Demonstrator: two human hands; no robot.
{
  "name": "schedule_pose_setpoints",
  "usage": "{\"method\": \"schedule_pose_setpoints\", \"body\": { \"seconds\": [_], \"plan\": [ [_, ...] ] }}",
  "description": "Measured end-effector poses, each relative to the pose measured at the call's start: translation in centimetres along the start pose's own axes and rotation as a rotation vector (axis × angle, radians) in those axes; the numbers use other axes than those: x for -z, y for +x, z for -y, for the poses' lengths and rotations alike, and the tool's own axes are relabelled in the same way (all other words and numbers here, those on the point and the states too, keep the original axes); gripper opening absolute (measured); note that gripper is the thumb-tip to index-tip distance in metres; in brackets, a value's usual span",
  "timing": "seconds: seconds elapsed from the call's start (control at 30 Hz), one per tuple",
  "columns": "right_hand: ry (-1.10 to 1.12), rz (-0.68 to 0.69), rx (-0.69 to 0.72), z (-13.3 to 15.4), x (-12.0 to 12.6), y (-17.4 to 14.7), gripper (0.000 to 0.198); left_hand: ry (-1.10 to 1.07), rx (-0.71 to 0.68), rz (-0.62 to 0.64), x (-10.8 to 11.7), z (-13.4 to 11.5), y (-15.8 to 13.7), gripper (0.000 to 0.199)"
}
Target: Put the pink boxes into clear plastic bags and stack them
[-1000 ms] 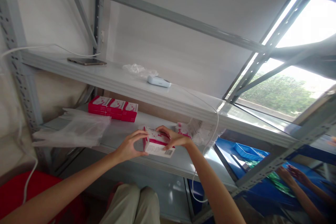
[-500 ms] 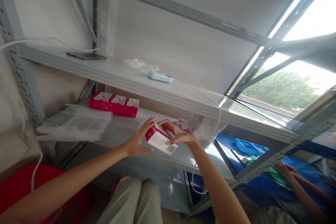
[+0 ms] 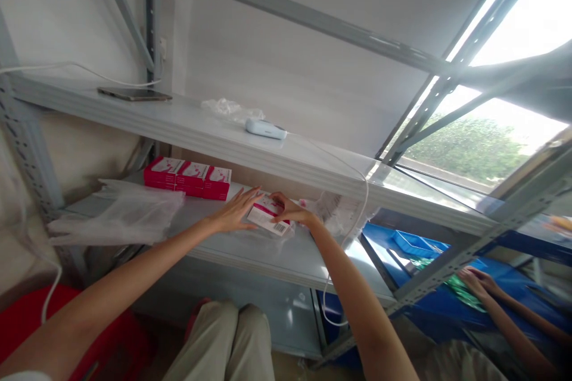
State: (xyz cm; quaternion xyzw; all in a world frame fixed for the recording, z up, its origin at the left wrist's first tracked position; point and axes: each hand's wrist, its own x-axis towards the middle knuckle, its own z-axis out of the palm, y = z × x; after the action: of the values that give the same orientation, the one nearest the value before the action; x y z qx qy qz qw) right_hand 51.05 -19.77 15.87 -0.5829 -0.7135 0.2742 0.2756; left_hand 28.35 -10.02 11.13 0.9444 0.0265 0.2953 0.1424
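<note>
Above the lower shelf, a small pink-and-white carton (image 3: 267, 221) is tilted, its printed white side with a barcode facing me. My right hand (image 3: 292, 210) grips the carton from the right, thumb on its near side and fingers over the top. At its left end is my left hand (image 3: 236, 213), open, with fingers stretched out and thumb apart; whether it touches the carton I cannot tell. Clear plastic film lies around and under the carton. Further left, a row of stacked pink-and-white cartons (image 3: 190, 178) stands along the shelf's back.
Clear plastic bags (image 3: 120, 211) lie left on the lower shelf, crumpled plastic (image 3: 342, 214) on the right. The upper shelf carries a white handheld device (image 3: 266, 128) with a hanging cable and a phone (image 3: 134, 94). At right, another person's hands (image 3: 480, 283) work with green material near a blue tray (image 3: 420, 244).
Both hands have moved with the carton farther in over the lower shelf, down toward its surface. My view has shifted slightly to the right.
</note>
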Motion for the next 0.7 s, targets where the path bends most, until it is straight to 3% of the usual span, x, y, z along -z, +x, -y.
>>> {"method": "schedule_pose_setpoints", "body": {
  "seconds": [0.13,0.2,0.37,0.53,0.7],
  "plan": [
    [0.027,0.151,0.004,0.3,-1.0,-0.3,0.067,-0.100,0.057,0.100,1.0,0.1,-0.4,0.072],
    [0.045,0.239,-0.010,0.6,-1.2,-0.4,0.066,-0.147,0.137,0.089,1.4,1.1,-0.4,0.056],
    [-0.005,0.355,-0.068,-0.6,-1.5,-0.2,0.070,0.038,0.246,0.053,0.4,4.6,-0.9,0.032],
    [-0.021,0.373,-0.148,-2.3,-1.8,0.7,0.072,0.094,0.266,0.070,-1.2,5.8,-1.2,0.040],
    [0.027,0.347,-0.168,-2.6,-1.9,1.4,0.072,0.181,0.326,0.005,-0.8,4.0,-0.7,0.046]
  ]
}}
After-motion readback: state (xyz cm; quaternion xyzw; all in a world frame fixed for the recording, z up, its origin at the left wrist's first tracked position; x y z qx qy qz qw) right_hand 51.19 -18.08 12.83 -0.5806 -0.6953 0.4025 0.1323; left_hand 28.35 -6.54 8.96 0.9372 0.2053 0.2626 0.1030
